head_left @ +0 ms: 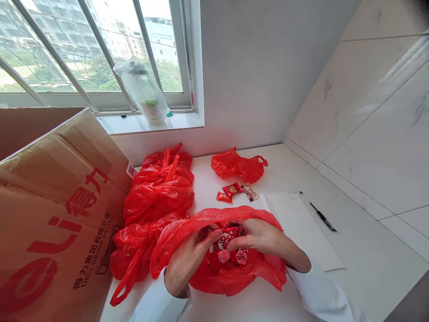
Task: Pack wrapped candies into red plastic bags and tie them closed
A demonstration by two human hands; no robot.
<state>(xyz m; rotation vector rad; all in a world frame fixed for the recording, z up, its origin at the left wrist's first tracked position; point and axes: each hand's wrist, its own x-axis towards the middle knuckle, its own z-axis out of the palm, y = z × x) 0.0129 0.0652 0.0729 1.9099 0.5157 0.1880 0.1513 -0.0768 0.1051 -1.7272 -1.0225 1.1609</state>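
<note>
An opened red plastic bag point(231, 284) lies before me with several red wrapped candies point(242, 256) inside. Both my hands reach into its mouth. My left hand point(189, 259) comes in from the left, its thumb on the left edge of a red candy packet point(225, 241) with white lettering; its other fingers are partly hidden. From the right, my right hand point(259, 237) pinches the same packet, thumb in front and fingers behind. A round pink-labelled piece point(223, 256) shows just below the packet.
Several tied red bags point(159, 197) line the left, beside a large cardboard box point(60, 214). Behind are another red bag point(237, 165) and loose candies point(232, 189). A notebook point(304, 228) and a black pen point(323, 218) lie right. A bagged bottle point(150, 100) stands on the windowsill.
</note>
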